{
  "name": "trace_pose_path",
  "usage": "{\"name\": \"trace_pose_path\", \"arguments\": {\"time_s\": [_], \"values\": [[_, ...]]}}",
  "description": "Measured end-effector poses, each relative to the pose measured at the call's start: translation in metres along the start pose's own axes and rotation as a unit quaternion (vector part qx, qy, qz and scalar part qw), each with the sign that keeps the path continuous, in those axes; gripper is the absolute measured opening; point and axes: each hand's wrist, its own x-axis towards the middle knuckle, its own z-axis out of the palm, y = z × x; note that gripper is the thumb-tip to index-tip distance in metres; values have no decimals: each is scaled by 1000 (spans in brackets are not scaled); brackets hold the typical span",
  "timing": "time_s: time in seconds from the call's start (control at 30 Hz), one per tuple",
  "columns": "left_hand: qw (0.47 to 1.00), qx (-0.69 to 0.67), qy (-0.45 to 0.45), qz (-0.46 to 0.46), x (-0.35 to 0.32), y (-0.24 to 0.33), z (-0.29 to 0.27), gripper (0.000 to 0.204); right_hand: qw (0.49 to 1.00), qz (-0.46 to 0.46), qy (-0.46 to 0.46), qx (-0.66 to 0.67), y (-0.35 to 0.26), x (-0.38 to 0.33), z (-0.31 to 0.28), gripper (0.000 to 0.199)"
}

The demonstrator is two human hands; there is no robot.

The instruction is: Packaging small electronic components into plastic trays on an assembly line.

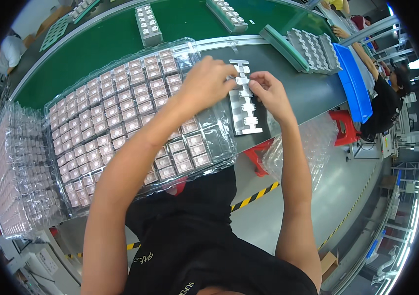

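Note:
A narrow metal fixture (239, 109) carries a row of white plastic parts (249, 106) and lies on the dark bench in front of me. My left hand (208, 82) reaches over the clear tray to the fixture's far end, its fingers curled at a white part. From the other side my right hand (271, 94) meets the same part, thumb and index finger bent toward each other. Anything small between the fingertips of either hand is too hidden to name. The clear plastic tray (223, 142) to the left holds rows of small pinkish square pieces (127, 104).
More filled clear trays (22, 172) stack at the far left. Loaded fixtures (149, 27) stand on the green conveyor (180, 19). At right are grey holders (312, 49), a blue bin (354, 83), a red stool (343, 127) and empty clear trays (300, 147). Other people sit along the line.

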Motion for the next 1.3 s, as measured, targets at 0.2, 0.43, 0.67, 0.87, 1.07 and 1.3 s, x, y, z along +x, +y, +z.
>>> {"name": "trace_pose_path", "arguments": {"time_s": [0.2,0.43,0.67,0.87,1.07,1.3], "values": [[997,-54,7,-53,15,8,40,17,997,62,3,46,0,25,7,34],[999,-14,34,-18,6,-14,6,22,996,70,-28,56,-1,38,0,31],[989,97,70,-85,19,-86,-57,19,998,37,38,-45,-14,39,1,30],[965,254,59,-6,17,-106,-49,13,995,79,7,-67,-12,43,2,36],[946,309,29,-90,27,-102,-42,11,988,86,16,-125,-30,44,2,36],[954,277,47,-108,18,-112,-48,13,962,67,36,-261,-41,42,3,34]]}}
